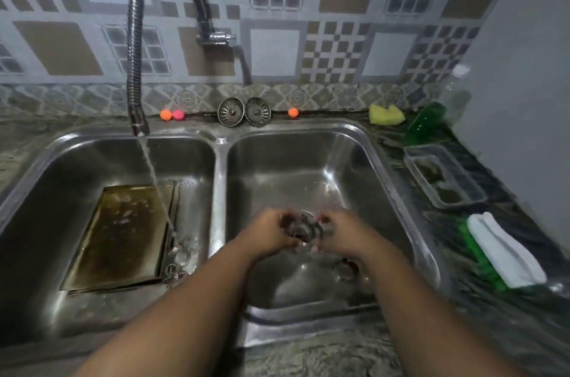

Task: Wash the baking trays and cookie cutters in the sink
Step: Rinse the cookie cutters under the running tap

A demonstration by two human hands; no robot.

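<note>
Over the drain of the right basin (364, 167) both hands hold a small metal cookie cutter (303, 224) between them. My left hand (270, 233) grips its left side with curled fingers, and my right hand (337, 236) grips its right side. A round cookie cutter (347, 268) lies on the basin floor near my right wrist. In the left basin (77, 167) a stained, brownish baking tray (123, 235) lies flat, seemingly on top of another tray. Several wet cookie cutters (180, 256) sit at its right edge, where the water stream lands.
A flexible faucet hose (135, 68) pours water into the left basin. Two sink strainers (243, 111) and small coloured balls (171, 114) stand on the back ledge. On the right counter are a yellow sponge (385, 114), green soap bottle (427, 122), clear container (444, 176) and white cloth (505, 250).
</note>
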